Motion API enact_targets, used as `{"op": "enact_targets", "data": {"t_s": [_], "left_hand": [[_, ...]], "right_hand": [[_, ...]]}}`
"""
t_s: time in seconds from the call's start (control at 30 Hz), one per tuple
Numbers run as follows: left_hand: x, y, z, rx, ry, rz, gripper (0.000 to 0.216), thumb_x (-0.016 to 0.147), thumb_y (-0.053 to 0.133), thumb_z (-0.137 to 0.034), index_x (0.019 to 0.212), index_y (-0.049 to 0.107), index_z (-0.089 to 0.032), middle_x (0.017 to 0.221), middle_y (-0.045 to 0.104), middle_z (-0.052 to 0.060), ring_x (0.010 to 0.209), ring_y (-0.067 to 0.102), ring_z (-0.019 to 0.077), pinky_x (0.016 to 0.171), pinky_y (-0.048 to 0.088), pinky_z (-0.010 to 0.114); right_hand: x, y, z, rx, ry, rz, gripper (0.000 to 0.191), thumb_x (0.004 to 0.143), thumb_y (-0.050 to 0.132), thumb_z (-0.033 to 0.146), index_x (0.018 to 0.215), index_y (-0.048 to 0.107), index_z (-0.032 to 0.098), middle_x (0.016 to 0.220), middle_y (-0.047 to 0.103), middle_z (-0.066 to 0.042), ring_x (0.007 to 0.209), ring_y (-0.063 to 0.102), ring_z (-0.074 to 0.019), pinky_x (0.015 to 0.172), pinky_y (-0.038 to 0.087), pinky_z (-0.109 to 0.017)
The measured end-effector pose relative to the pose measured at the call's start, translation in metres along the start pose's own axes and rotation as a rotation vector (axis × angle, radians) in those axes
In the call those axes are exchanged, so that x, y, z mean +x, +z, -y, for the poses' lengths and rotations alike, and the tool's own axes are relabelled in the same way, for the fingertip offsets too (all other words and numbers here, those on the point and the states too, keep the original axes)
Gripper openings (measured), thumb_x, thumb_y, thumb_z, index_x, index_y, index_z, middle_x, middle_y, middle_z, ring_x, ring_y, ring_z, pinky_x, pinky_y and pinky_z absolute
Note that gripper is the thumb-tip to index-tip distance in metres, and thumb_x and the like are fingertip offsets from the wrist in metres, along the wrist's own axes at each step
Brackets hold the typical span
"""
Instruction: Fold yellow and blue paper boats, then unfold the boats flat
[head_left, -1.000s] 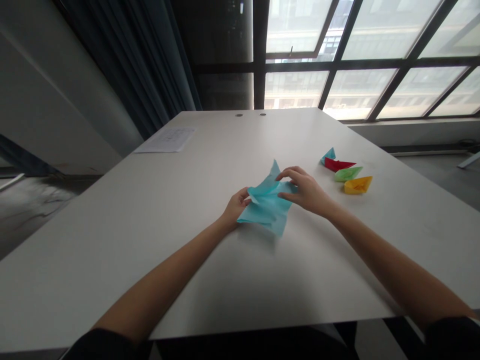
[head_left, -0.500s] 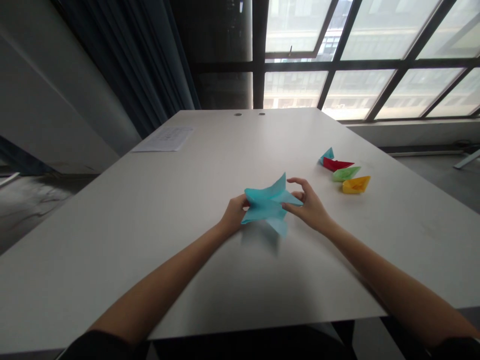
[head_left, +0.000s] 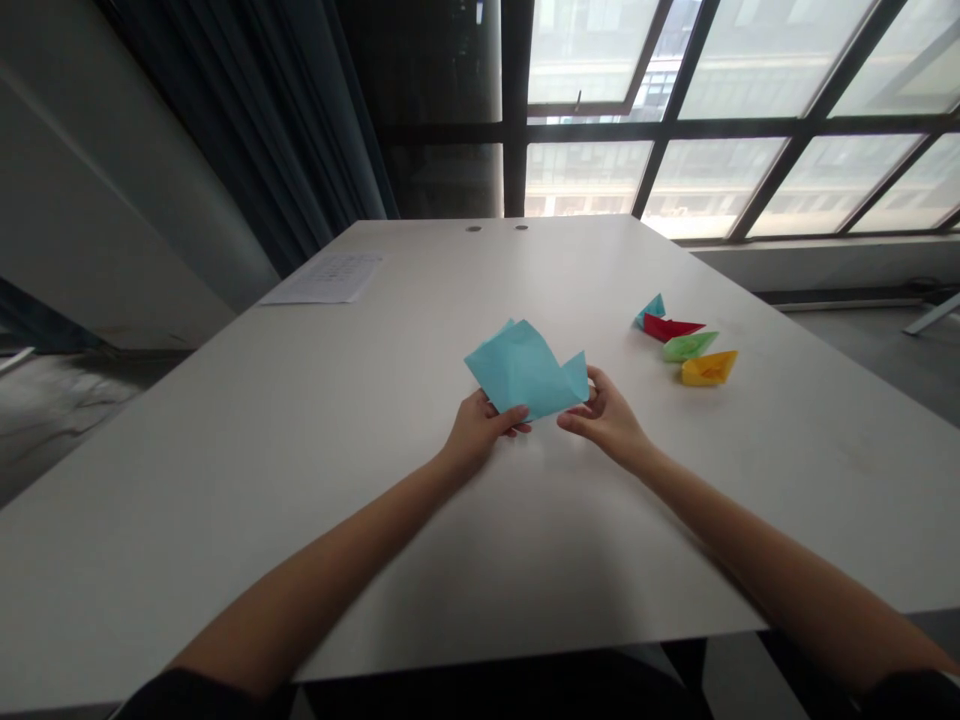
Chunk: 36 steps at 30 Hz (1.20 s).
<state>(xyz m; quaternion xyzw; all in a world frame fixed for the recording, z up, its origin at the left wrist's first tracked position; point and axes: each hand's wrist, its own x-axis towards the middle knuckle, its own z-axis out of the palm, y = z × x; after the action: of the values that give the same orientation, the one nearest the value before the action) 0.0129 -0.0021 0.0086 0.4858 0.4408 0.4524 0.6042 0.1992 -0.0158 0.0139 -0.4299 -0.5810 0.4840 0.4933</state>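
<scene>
A light-blue folded paper (head_left: pixel 525 370), with creased layers and a pointed flap standing up at its right end, is held a little above the white table. My left hand (head_left: pixel 480 428) grips its lower edge, thumb lying over the front face and fingers behind. At the right end is my right hand (head_left: pixel 604 415), its fingers curled by the pointed flap and partly hidden behind it. The right thumb sits lower, apart from the paper and from the fingers.
To the right on the white table (head_left: pixel 337 560) stand small folded paper boats: a blue one (head_left: pixel 651 309), a red one (head_left: pixel 671 329), a green one (head_left: pixel 690 347) and a yellow one (head_left: pixel 709 369). A printed sheet (head_left: pixel 326 278) lies at the far left edge.
The blue paper has turned from spread, open flaps to a flatter face toward me. My left thumb now lies across its front, and my right thumb has come off the paper.
</scene>
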Motion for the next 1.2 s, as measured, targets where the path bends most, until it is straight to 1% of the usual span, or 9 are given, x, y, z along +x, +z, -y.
{"op": "enact_targets", "data": {"t_s": [0.27, 0.43, 0.53, 0.6, 0.7, 0.8, 0.93, 1.07, 1.2], "left_hand": [[-0.008, 0.010, 0.000, 0.023, 0.017, 0.105, 0.048, 0.061, 0.073, -0.036, 0.096, 0.052, -0.011, 0.080, 0.066, 0.008, 0.065, 0.064, 0.0183, 0.052, 0.046, 0.024], [-0.009, 0.012, 0.001, 0.067, 0.019, 0.128, 0.041, 0.061, 0.072, -0.037, 0.089, 0.058, -0.010, 0.074, 0.065, 0.008, 0.066, 0.062, 0.0189, 0.053, 0.046, 0.025], [-0.007, 0.013, 0.004, -0.005, 0.098, 0.061, 0.047, 0.059, 0.074, -0.033, 0.098, 0.056, -0.014, 0.088, 0.065, 0.008, 0.077, 0.062, 0.0192, 0.063, 0.049, 0.028], [-0.005, 0.010, 0.004, -0.074, 0.149, 0.001, 0.050, 0.061, 0.073, -0.033, 0.104, 0.053, -0.017, 0.098, 0.064, 0.007, 0.085, 0.060, 0.0188, 0.071, 0.048, 0.028], [0.001, 0.000, 0.001, -0.053, 0.182, -0.075, 0.044, 0.062, 0.072, -0.035, 0.099, 0.055, -0.017, 0.091, 0.063, 0.004, 0.081, 0.059, 0.0161, 0.072, 0.048, 0.027], [0.008, -0.012, -0.003, 0.057, 0.209, -0.059, 0.037, 0.058, 0.074, -0.035, 0.087, 0.058, -0.016, 0.081, 0.062, 0.001, 0.073, 0.057, 0.0142, 0.068, 0.047, 0.026], [0.014, -0.019, -0.007, 0.225, 0.250, -0.019, 0.032, 0.056, 0.074, -0.036, 0.076, 0.060, -0.016, 0.072, 0.061, 0.000, 0.070, 0.056, 0.0142, 0.065, 0.045, 0.025], [0.012, -0.015, -0.010, 0.270, 0.282, 0.089, 0.032, 0.055, 0.076, -0.032, 0.077, 0.059, -0.015, 0.069, 0.061, 0.000, 0.067, 0.055, 0.0139, 0.063, 0.044, 0.024], [0.012, -0.011, -0.003, 0.176, 0.303, 0.160, 0.032, 0.056, 0.076, -0.029, 0.080, 0.061, -0.013, 0.072, 0.063, 0.002, 0.067, 0.055, 0.0139, 0.063, 0.043, 0.023]], "right_hand": [[-0.007, 0.018, 0.005, -0.003, 0.082, -0.115, 0.041, 0.067, 0.064, 0.048, 0.093, 0.058, 0.018, 0.099, 0.062, -0.007, 0.094, 0.057, -0.0212, 0.082, 0.046, -0.036], [-0.008, 0.023, 0.003, 0.099, 0.108, 0.002, 0.035, 0.072, 0.059, 0.051, 0.081, 0.060, 0.017, 0.082, 0.066, -0.005, 0.080, 0.061, -0.0199, 0.078, 0.048, -0.037], [-0.007, 0.022, 0.000, 0.112, 0.095, -0.020, 0.035, 0.074, 0.056, 0.050, 0.087, 0.061, 0.018, 0.088, 0.066, -0.006, 0.087, 0.060, -0.0219, 0.080, 0.047, -0.038], [-0.006, 0.019, -0.002, 0.012, 0.044, -0.102, 0.035, 0.075, 0.055, 0.050, 0.091, 0.062, 0.019, 0.103, 0.061, -0.008, 0.097, 0.056, -0.0233, 0.084, 0.045, -0.040], [-0.004, 0.010, -0.004, -0.346, -0.087, -0.267, 0.031, 0.073, 0.058, 0.049, 0.082, 0.065, 0.021, 0.121, 0.046, -0.009, 0.110, 0.044, -0.0264, 0.089, 0.041, -0.044], [-0.003, 0.000, -0.001, -0.656, -0.186, -0.342, 0.028, 0.075, 0.057, 0.046, 0.070, 0.064, 0.020, 0.113, 0.042, -0.011, 0.107, 0.039, -0.0280, 0.086, 0.040, -0.046], [-0.001, -0.010, 0.006, -0.776, -0.380, -0.195, 0.019, 0.080, 0.052, 0.035, 0.085, 0.064, 0.021, 0.091, 0.046, -0.009, 0.092, 0.046, -0.0239, 0.080, 0.043, -0.042], [0.000, -0.015, 0.005, -0.828, -0.567, 0.018, 0.039, 0.078, 0.055, 0.027, 0.116, 0.048, 0.022, 0.104, 0.054, -0.009, 0.098, 0.048, -0.0239, 0.087, 0.040, -0.042], [-0.002, -0.017, 0.001, -0.837, -0.635, 0.009, 0.035, 0.080, 0.052, 0.021, 0.115, 0.047, 0.025, 0.107, 0.060, -0.006, 0.105, 0.047, -0.0233, 0.091, 0.038, -0.042]]}}
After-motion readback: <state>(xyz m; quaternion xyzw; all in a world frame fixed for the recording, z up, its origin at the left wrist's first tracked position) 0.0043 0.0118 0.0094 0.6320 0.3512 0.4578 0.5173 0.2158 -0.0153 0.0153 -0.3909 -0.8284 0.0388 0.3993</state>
